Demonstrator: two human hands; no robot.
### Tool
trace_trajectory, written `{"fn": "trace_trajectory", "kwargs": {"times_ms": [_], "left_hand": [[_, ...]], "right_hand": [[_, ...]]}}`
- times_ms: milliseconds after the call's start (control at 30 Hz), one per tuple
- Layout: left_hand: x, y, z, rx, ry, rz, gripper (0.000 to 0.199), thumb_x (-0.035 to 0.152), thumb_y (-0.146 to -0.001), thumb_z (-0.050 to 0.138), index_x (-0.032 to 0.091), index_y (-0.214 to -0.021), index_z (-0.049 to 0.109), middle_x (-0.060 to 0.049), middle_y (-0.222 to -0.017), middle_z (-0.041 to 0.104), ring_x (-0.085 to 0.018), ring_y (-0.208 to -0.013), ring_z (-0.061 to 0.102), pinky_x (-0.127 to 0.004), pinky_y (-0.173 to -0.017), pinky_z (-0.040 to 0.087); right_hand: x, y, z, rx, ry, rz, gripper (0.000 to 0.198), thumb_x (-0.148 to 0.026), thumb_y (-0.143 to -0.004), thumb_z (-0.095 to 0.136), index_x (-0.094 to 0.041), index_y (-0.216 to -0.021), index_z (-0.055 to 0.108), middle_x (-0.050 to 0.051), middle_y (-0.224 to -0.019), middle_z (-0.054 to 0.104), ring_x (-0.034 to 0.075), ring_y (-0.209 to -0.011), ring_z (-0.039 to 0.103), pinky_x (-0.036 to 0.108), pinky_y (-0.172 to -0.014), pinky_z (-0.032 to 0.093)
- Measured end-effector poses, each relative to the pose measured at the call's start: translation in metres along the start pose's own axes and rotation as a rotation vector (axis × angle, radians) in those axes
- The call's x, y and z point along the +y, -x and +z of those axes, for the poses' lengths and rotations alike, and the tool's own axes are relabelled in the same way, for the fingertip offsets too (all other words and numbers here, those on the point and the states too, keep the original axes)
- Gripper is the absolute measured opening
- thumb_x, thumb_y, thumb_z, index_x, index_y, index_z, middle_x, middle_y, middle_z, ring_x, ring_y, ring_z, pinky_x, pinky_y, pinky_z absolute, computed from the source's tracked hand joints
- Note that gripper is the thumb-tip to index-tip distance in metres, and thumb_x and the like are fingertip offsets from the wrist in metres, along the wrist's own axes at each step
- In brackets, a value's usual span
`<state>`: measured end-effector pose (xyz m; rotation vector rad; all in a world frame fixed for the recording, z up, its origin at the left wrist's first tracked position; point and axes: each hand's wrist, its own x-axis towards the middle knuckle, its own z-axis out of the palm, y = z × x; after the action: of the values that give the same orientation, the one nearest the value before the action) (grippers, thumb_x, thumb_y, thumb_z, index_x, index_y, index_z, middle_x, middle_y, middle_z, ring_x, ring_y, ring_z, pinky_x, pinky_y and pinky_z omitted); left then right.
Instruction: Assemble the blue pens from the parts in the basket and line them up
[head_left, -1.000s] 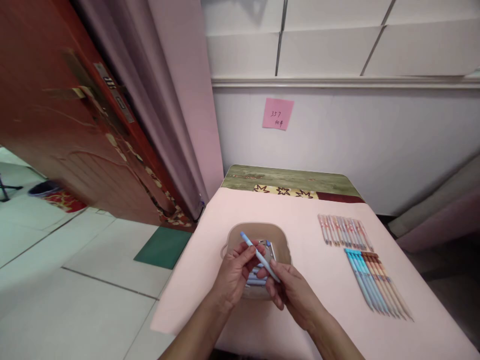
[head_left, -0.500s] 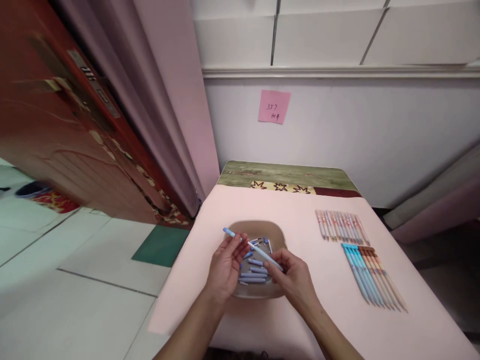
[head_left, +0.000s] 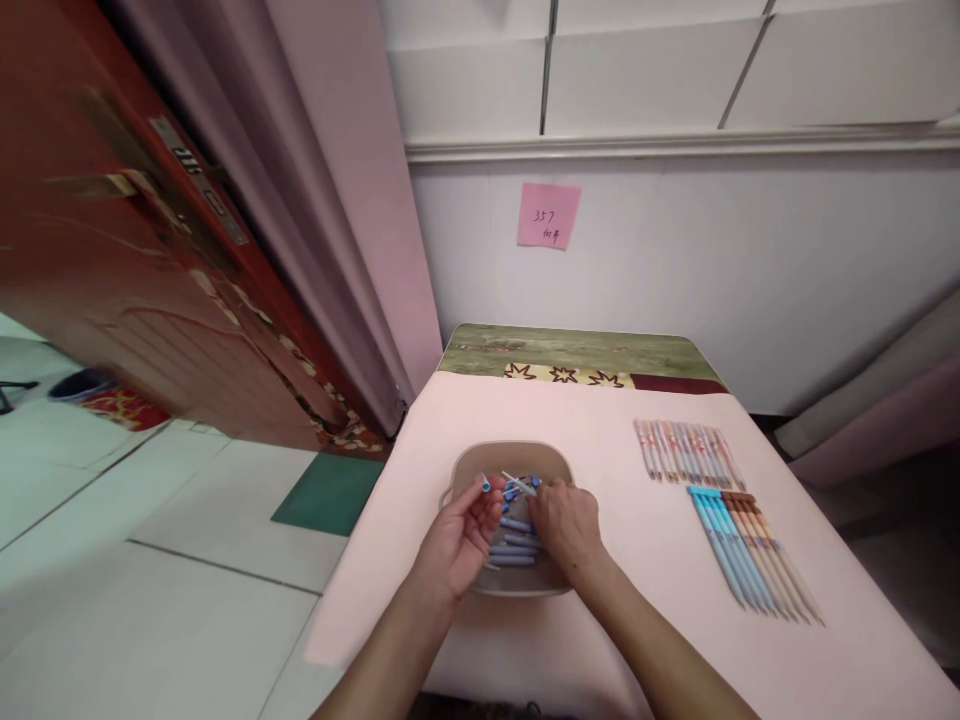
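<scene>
Over the left side of a beige plastic basin, my left hand pinches a blue hollow pen piece, its round open end showing. My right hand reaches palm down into the basin's right side, with its fingers closed. From its fingertips a slim pale pen part points left; the rest of that part is hidden by the hand. Inside the basin lie several loose blue pen barrels and smaller blue and white pen parts, partly covered by my hands.
On the right of the pink-covered table lie a row of pale patterned pens and a row of blue and brown-topped pens. A white wall with a pink note stands behind. A red door is at left.
The pen pieces, almost in line between my hands before, are now apart. My right hand has turned palm down and moved into the basin; my left hand has tilted its piece toward me.
</scene>
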<state>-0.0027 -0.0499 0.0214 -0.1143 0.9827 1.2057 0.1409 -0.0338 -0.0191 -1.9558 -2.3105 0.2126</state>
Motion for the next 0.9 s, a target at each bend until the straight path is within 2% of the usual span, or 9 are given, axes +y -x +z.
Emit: {"fn": "trace_trajectory", "kwargs": {"times_ms": [100, 167, 200, 267, 367, 467, 600, 800, 900], "left_hand": [[0.002, 0.0, 0.0, 0.014, 0.029, -0.038, 0.009, 0.006, -0.084, 0.057, 0.004, -0.081, 0.065, -0.013, -0.076, 0.072, -0.012, -0.055, 0.068, -0.016, -0.051, 0.056], [0.0, -0.002, -0.002, 0.004, 0.011, -0.023, 0.008, 0.006, -0.084, 0.058, 0.005, -0.08, 0.065, -0.013, -0.077, 0.072, -0.012, -0.057, 0.068, -0.017, -0.054, 0.056], [-0.002, -0.002, -0.002, -0.018, -0.027, 0.007, 0.007, 0.007, -0.083, 0.06, 0.005, -0.08, 0.066, -0.013, -0.078, 0.073, -0.012, -0.058, 0.068, -0.018, -0.056, 0.056], [-0.008, -0.002, -0.003, -0.101, -0.172, 0.147, 0.005, 0.012, -0.08, 0.065, 0.008, -0.083, 0.067, -0.012, -0.083, 0.073, -0.014, -0.064, 0.068, -0.022, -0.061, 0.057], [-0.018, 0.0, -0.004, -0.224, -0.526, 0.463, 0.017, 0.019, -0.071, 0.074, 0.015, -0.087, 0.071, -0.01, -0.093, 0.073, -0.019, -0.083, 0.068, -0.028, -0.076, 0.055], [-0.022, 0.002, -0.004, -0.226, -0.778, 0.691, 0.016, 0.014, -0.061, 0.079, 0.019, -0.075, 0.074, -0.009, -0.103, 0.071, -0.023, -0.103, 0.062, -0.033, -0.095, 0.045], [-0.019, 0.005, -0.005, -0.19, -0.822, 0.784, 0.014, 0.012, -0.058, 0.078, 0.023, -0.066, 0.073, -0.008, -0.095, 0.071, -0.024, -0.098, 0.061, -0.035, -0.097, 0.042], [-0.015, 0.003, -0.01, -0.194, -1.129, 1.025, 0.014, 0.015, -0.068, 0.071, 0.027, -0.074, 0.075, -0.005, -0.082, 0.07, -0.023, -0.087, 0.06, -0.032, -0.087, 0.043], [-0.008, 0.004, -0.012, -0.125, -1.064, 1.045, 0.013, 0.019, -0.072, 0.07, 0.025, -0.082, 0.074, -0.005, -0.086, 0.07, -0.022, -0.085, 0.061, -0.028, -0.083, 0.044]], "right_hand": [[0.003, 0.002, -0.005, 0.03, -0.061, -0.015, 0.022, -0.03, -0.09, 0.053, -0.014, -0.09, 0.069, 0.015, -0.087, 0.068, 0.027, -0.081, 0.066, 0.033, -0.064, 0.043], [0.005, 0.007, -0.009, 0.086, -0.27, -0.022, 0.023, -0.032, -0.092, 0.049, -0.019, -0.095, 0.067, 0.011, -0.09, 0.068, 0.024, -0.084, 0.065, 0.031, -0.067, 0.045], [0.005, 0.011, -0.01, 0.096, -0.45, -0.014, 0.025, -0.034, -0.093, 0.046, -0.02, -0.096, 0.066, 0.009, -0.089, 0.068, 0.022, -0.081, 0.065, 0.03, -0.067, 0.046], [0.003, 0.017, -0.008, 0.029, -0.921, 0.056, 0.031, -0.042, -0.094, 0.041, -0.021, -0.095, 0.064, 0.006, -0.081, 0.068, 0.018, -0.069, 0.064, 0.027, -0.059, 0.047], [-0.004, 0.022, 0.0, -0.216, -1.633, 0.279, 0.039, -0.054, -0.089, 0.046, -0.018, -0.096, 0.062, 0.003, -0.073, 0.066, 0.014, -0.057, 0.062, 0.023, -0.049, 0.047], [-0.01, 0.022, 0.006, -0.329, -2.027, 0.461, 0.036, -0.049, -0.079, 0.064, -0.016, -0.093, 0.064, 0.002, -0.072, 0.066, 0.01, -0.057, 0.062, 0.02, -0.052, 0.05], [-0.013, 0.022, 0.004, -0.323, -2.112, 0.486, 0.03, -0.037, -0.07, 0.076, -0.014, -0.087, 0.067, 0.001, -0.07, 0.067, 0.009, -0.057, 0.062, 0.018, -0.054, 0.051], [-0.013, 0.026, 0.002, -0.355, -2.082, 0.403, 0.034, -0.041, -0.07, 0.076, -0.014, -0.09, 0.067, 0.002, -0.074, 0.069, 0.01, -0.061, 0.064, 0.019, -0.058, 0.051], [-0.004, 0.023, 0.0, -0.267, -1.981, 0.391, 0.041, -0.045, -0.069, 0.075, -0.014, -0.095, 0.066, 0.005, -0.08, 0.07, 0.012, -0.065, 0.065, 0.023, -0.062, 0.053]]}}
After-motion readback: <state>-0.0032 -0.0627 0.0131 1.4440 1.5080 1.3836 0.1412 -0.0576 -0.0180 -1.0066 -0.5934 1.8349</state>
